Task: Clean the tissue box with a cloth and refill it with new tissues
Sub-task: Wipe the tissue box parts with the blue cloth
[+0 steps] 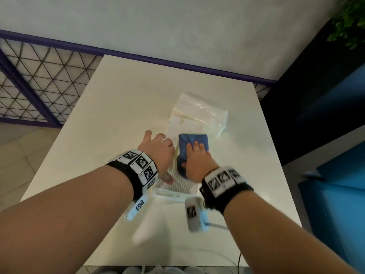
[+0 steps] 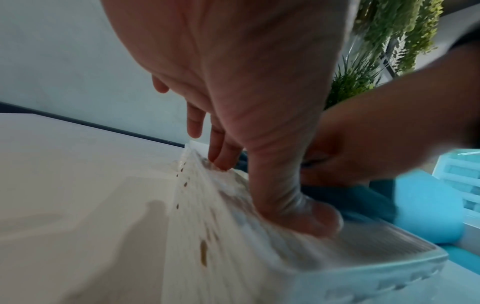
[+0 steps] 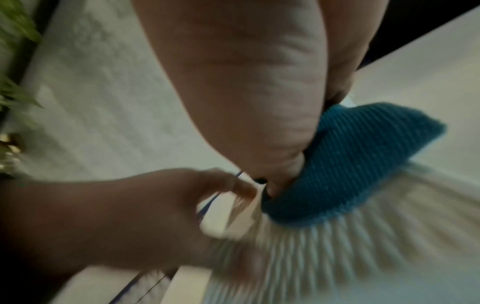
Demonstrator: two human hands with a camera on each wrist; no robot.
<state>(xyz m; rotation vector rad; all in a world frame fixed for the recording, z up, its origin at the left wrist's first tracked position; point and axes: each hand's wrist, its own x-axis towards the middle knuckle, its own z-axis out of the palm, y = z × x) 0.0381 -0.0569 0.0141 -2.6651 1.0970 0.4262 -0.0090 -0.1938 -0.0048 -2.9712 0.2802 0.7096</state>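
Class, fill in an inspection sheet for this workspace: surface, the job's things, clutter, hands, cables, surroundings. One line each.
Surface: white table, bare around the work.
Job's things: white ribbed tissue box lying flat on the table; blue cloth pressed onto it; wrapped tissue pack behind, touching the box.
Clutter: nothing seen.
Hands: left hand steadies the box, thumb pressing its top; right hand grips the cloth.
Cables: one thin cable trailing off the near table edge.
Surroundings: pale wall, purple-framed mesh panel, green plant, blue furniture.
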